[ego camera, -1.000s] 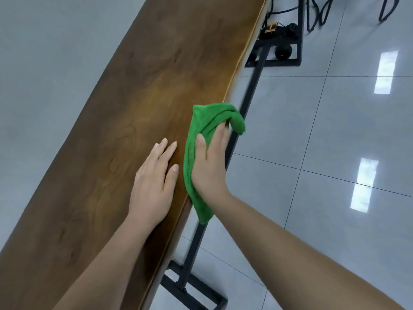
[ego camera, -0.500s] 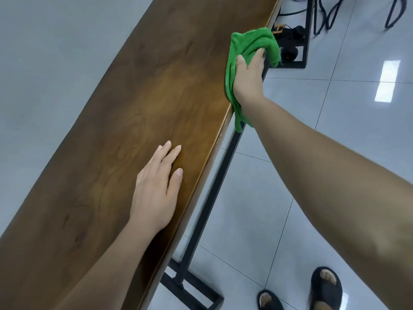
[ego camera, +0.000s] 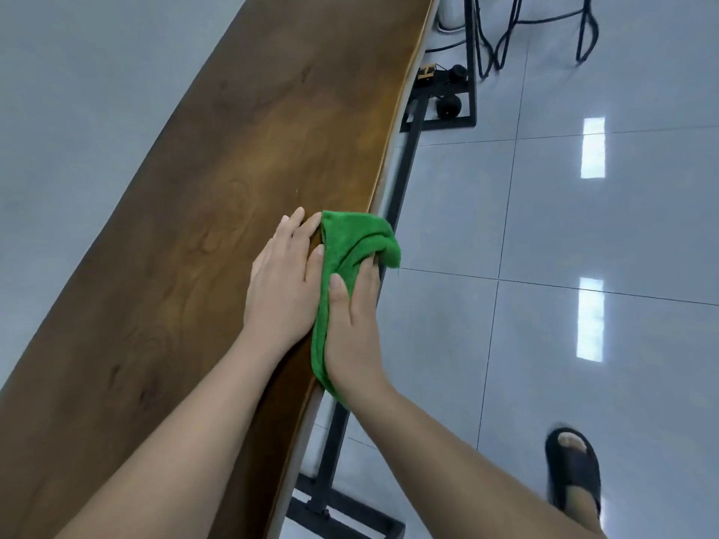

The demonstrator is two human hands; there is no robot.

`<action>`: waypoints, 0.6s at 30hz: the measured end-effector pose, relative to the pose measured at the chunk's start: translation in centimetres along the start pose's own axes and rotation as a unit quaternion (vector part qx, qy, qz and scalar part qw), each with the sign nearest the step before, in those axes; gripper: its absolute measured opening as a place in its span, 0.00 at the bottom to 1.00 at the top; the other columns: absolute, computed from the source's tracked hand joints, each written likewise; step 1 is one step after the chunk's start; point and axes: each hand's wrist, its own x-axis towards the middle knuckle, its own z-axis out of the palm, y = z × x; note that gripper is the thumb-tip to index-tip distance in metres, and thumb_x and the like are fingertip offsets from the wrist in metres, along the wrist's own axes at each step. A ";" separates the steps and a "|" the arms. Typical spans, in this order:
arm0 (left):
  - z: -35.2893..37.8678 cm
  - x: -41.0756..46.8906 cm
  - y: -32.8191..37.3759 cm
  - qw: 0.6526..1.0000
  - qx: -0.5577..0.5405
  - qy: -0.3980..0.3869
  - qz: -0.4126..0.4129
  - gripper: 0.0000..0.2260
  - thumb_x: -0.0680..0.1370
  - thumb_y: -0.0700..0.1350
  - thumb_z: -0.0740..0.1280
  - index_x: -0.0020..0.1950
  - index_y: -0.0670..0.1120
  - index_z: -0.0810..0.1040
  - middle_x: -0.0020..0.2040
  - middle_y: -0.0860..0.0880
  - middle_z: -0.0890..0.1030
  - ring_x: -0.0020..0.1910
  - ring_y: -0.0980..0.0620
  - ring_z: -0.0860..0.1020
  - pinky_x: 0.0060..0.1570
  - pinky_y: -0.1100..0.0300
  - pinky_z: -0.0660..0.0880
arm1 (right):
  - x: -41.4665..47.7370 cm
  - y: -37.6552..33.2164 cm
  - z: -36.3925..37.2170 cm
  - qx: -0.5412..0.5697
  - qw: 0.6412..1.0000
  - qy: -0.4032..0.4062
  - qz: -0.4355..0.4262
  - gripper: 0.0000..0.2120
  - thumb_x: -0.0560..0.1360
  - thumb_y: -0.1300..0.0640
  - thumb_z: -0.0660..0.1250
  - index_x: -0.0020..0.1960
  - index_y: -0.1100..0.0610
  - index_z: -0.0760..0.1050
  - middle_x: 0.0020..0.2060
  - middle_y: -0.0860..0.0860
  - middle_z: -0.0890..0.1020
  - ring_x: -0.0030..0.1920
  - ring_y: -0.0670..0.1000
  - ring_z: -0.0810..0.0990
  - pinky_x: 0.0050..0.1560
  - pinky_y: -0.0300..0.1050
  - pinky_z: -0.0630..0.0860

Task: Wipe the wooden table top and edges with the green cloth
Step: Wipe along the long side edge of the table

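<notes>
Head view, looking down along a long, dark-brown wooden tabletop (ego camera: 218, 212) that runs from the lower left to the upper middle of the frame. The green cloth (ego camera: 350, 235) is bunched over the tabletop's right-hand edge, near the middle of its visible length, part of it lying on the top surface and part hanging down the side. The right hand (ego camera: 352, 328) holds the cloth against that edge: its grip is closed on the fabric, with the thumb laid along the top and the fingers folded over the cloth toward the side face, where their tips are hidden. The left hand (ego camera: 282, 289) rests flat on the wood just beside the cloth, its grip wide, with fingers straight and close together; the forefinger and thumb touch the cloth's left border. Both forearms enter from the bottom of the frame. Below the edge, a black metal frame (ego camera: 404, 165) carries the tabletop above a glossy grey tiled floor (ego camera: 583, 344). A foot in a black sandal (ego camera: 572, 472) stands at lower right, and black cables (ego camera: 502, 44) loop on the floor at the far end.
</notes>
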 end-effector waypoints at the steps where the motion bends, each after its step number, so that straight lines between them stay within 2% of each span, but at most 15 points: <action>1: -0.2 -0.7 -0.4 1.000 0.001 -0.006 0.014 0.23 0.92 0.52 0.53 0.88 0.56 0.64 0.90 0.55 0.60 0.90 0.53 0.55 0.86 0.46 0.56 | -1.8 0.3 0.4 0.006 1.000 -0.001 0.008 0.32 0.91 0.44 0.53 0.90 0.46 0.43 0.89 0.39 0.48 0.86 0.35 0.45 0.88 0.47 0.49; 3: -0.5 -2.6 -1.2 0.999 0.005 -0.012 0.035 0.23 0.92 0.52 0.54 0.88 0.56 0.64 0.90 0.56 0.60 0.89 0.55 0.55 0.83 0.52 0.54 | -5.0 1.0 1.0 0.006 1.000 -0.005 0.022 0.31 0.91 0.44 0.52 0.90 0.44 0.42 0.88 0.36 0.46 0.84 0.30 0.43 0.85 0.37 0.47; 5: -0.6 -4.3 -1.9 0.999 0.008 -0.013 0.044 0.23 0.92 0.52 0.54 0.88 0.56 0.64 0.90 0.57 0.60 0.89 0.56 0.55 0.81 0.55 0.52 | -7.0 0.9 1.4 0.004 1.000 -0.002 0.014 0.31 0.91 0.45 0.52 0.90 0.45 0.43 0.88 0.36 0.47 0.84 0.31 0.44 0.82 0.32 0.48; 7: -0.8 -5.6 -2.4 0.999 0.004 -0.012 0.046 0.23 0.92 0.52 0.53 0.88 0.56 0.64 0.90 0.57 0.60 0.89 0.57 0.55 0.81 0.55 0.53 | -7.4 0.5 1.7 0.003 1.000 0.008 -0.006 0.30 0.92 0.47 0.53 0.90 0.46 0.46 0.88 0.40 0.52 0.85 0.35 0.49 0.84 0.37 0.52; 9: -0.9 -6.6 -2.7 0.999 -0.005 -0.011 0.045 0.23 0.92 0.52 0.53 0.88 0.57 0.64 0.89 0.58 0.60 0.89 0.58 0.55 0.82 0.54 0.54 | -6.6 0.1 1.7 0.008 1.000 0.021 -0.017 0.29 0.92 0.50 0.54 0.90 0.46 0.49 0.87 0.43 0.56 0.86 0.39 0.53 0.86 0.47 0.56; 12: -1.1 -8.1 -3.2 0.999 -0.010 -0.011 0.048 0.23 0.92 0.52 0.54 0.88 0.56 0.64 0.89 0.57 0.61 0.89 0.58 0.55 0.84 0.52 0.55 | -2.7 -0.5 1.2 -0.010 1.000 0.028 -0.008 0.30 0.90 0.49 0.54 0.89 0.46 0.49 0.87 0.46 0.56 0.87 0.46 0.56 0.86 0.58 0.57; 15: -1.4 -9.6 -3.4 0.999 -0.012 -0.013 0.042 0.23 0.92 0.53 0.54 0.88 0.57 0.65 0.89 0.57 0.61 0.89 0.57 0.55 0.85 0.50 0.56 | 4.0 -1.2 0.2 -0.053 0.998 0.038 -0.006 0.32 0.89 0.48 0.53 0.90 0.47 0.46 0.88 0.47 0.56 0.87 0.51 0.57 0.86 0.62 0.58; 18: -1.7 -11.1 -3.4 0.999 -0.010 -0.015 0.032 0.23 0.92 0.56 0.53 0.88 0.58 0.64 0.89 0.58 0.61 0.89 0.56 0.56 0.86 0.46 0.57 | 9.2 -2.1 -0.5 -0.051 0.998 0.040 -0.003 0.32 0.89 0.50 0.54 0.90 0.50 0.48 0.87 0.50 0.60 0.85 0.55 0.61 0.85 0.62 0.60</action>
